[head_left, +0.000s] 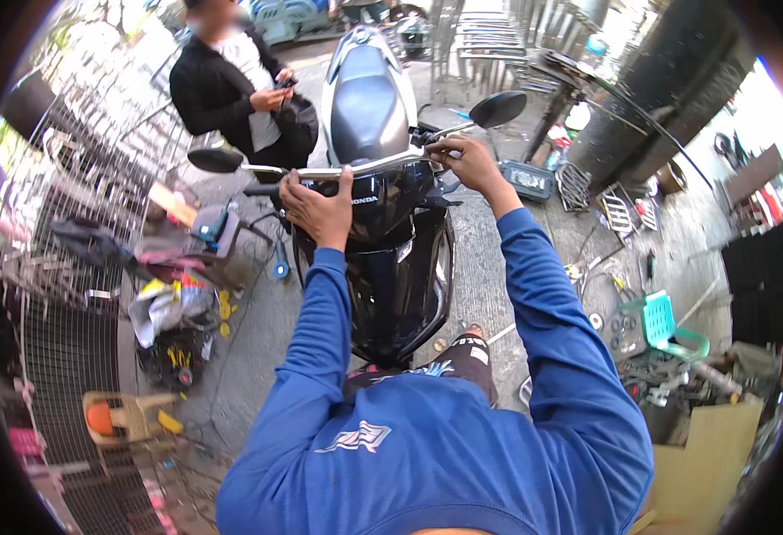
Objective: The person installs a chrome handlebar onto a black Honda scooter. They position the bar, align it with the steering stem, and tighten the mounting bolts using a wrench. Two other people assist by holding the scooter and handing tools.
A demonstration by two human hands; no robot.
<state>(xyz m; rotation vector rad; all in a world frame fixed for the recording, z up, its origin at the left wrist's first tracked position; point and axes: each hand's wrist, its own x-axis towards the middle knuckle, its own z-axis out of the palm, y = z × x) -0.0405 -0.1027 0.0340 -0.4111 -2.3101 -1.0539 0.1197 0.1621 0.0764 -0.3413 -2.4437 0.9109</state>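
Observation:
In front of me stands a black scooter (389, 303) with a silver-grey seat (372, 102) and its front toward me. A slim silver metal bar (378, 166) lies across the handlebar area, between the left mirror (216, 160) and the right mirror (498, 109). My left hand (316, 212) grips the bar left of its middle, thumb and fingertips on it. At the bar's right end, beside the right mirror's stem, the fingers of my right hand (468, 165) are pinched together. Whether they hold the bar or a small part there is hard to see.
A person in a black jacket (213, 89) stands beyond the left mirror, hands around a small dark object. Metal racks (70, 294) line the left side. A grey case (527, 181), a teal plastic stool (663, 323) and scattered metal parts lie on the right, near a thick dark post (654, 89).

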